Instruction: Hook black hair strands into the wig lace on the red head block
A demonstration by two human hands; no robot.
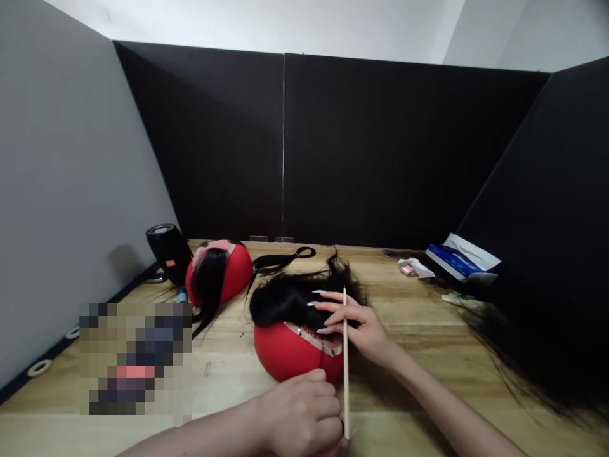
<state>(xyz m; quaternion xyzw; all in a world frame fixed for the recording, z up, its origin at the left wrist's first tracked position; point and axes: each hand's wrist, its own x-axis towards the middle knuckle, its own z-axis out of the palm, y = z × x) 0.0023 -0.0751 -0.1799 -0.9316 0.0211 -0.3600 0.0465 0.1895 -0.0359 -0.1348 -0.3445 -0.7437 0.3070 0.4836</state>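
Right now the thin pale wooden stick [345, 362] stands almost upright, its long axis running from the left hand [299, 412] near the camera up past the right hand [354, 324]. Left fingers pinch its lower end; right fingers, spread, press the black wig hair [295, 298] on the near red dome-shaped wig block [290, 352], the stick touching them. A second red block [223, 270] lies further left on the wooden bench [428, 343].
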